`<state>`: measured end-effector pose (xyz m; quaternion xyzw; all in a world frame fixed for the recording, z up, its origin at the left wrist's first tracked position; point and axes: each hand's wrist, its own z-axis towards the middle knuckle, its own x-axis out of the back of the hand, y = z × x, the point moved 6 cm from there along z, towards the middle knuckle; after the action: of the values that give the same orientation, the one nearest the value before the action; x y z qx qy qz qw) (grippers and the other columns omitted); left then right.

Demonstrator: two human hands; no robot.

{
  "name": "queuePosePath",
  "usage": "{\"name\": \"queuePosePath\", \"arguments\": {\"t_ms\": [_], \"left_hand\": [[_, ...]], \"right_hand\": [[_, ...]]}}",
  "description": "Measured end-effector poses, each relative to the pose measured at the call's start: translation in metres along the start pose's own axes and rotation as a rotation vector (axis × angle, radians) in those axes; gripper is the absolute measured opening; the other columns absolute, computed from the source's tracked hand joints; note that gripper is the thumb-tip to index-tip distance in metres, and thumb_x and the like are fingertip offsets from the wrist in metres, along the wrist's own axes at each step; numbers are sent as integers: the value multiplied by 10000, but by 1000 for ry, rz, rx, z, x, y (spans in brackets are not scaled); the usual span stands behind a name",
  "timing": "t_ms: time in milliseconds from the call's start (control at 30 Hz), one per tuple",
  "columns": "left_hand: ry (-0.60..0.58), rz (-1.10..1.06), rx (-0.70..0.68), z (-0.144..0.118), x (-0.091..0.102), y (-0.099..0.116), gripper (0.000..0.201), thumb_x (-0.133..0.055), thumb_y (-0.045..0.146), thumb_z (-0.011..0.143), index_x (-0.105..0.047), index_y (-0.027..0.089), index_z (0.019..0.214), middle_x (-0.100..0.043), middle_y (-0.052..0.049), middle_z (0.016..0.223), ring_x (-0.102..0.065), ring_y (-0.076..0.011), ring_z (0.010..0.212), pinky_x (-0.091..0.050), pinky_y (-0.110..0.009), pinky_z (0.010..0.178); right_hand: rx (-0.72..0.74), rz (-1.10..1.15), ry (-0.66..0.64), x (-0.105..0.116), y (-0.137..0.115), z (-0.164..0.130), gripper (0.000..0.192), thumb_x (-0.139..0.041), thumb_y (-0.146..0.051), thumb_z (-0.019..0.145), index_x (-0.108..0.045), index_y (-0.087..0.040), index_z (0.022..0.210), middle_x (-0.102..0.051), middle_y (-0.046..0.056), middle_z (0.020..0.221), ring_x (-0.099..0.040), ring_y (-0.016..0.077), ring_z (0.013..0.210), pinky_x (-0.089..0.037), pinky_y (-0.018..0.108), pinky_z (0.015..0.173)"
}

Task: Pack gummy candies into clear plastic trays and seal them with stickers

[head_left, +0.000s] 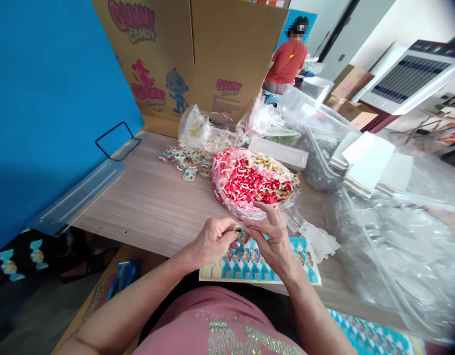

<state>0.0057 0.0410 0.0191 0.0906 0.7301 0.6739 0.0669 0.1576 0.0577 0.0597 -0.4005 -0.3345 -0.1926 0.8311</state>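
My left hand [214,240] pinches the edge of a small candy pack [238,229] with a round, eye-like piece showing in it. My right hand [274,241] has its thumb and index finger closed on the other side of the pack, where a colourful label shows; its other fingers are lifted. Below both hands lies a sheet of blue labels [249,271] at the table's front edge. Just beyond them sits an open clear bag of red and white gummies [246,177]. Several labelled candy packs [190,170] lie in a pile left of the bag.
A large cardboard box [227,54] stands at the back, beside a blue panel [57,88]. Clear plastic bins [360,246] occupy the right, with white cards [371,162] on top. Crumpled backing paper [318,241] lies near my right hand. A person in red [288,61] is far behind.
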Motion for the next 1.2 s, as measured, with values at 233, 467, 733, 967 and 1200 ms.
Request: {"name": "queuePosePath", "arguments": {"t_ms": [233, 467, 733, 967, 1200], "left_hand": [[5, 151, -77, -6, 2, -3, 151, -563, 208, 842, -631, 147, 722, -635, -11, 629, -590, -118, 582, -461, -234, 574], [6, -79, -28, -5, 5, -5, 115, -598, 244, 827, -652, 144, 806, -669, -18, 686, -637, -125, 615, -503, -243, 613], [125, -317, 29, 2, 7, -6, 181, -686, 318, 795, -646, 143, 816, -667, -12, 715, -672, -141, 635, -559, -270, 643], [-30, -341, 45, 11, -1, -16, 301, -765, 242, 734, -676, 151, 1007, -729, -35, 850, -674, -135, 768, -519, -245, 721], [183, -236, 103, 6, 19, -23, 241, -758, 349, 742, -625, 147, 733, -630, 15, 607, -563, -102, 548, -419, -210, 526]], "right_hand": [[-128, 394, -361, -9, 10, 7, 110, -621, -310, 913, -714, -251, 905, -556, 62, 1373, -516, 263, 1292, -399, 478, 1088], [-348, 844, -344, -36, 17, -9, 106, -756, -333, 784, -773, -258, 856, -641, 41, 1198, -626, 227, 1072, -496, 409, 980], [-588, 1032, -9, -50, 26, -16, 102, -768, -318, 746, -750, -236, 805, -655, 5, 828, -584, 157, 772, -497, 305, 771], [-324, 576, -409, -16, 11, 24, 107, -683, -268, 781, -692, -197, 702, -545, -23, 702, -479, 102, 642, -383, 247, 584], [-349, 537, -352, -26, 17, 27, 194, -762, -255, 713, -759, -239, 906, -663, -27, 796, -594, 133, 750, -459, 275, 677]]}}
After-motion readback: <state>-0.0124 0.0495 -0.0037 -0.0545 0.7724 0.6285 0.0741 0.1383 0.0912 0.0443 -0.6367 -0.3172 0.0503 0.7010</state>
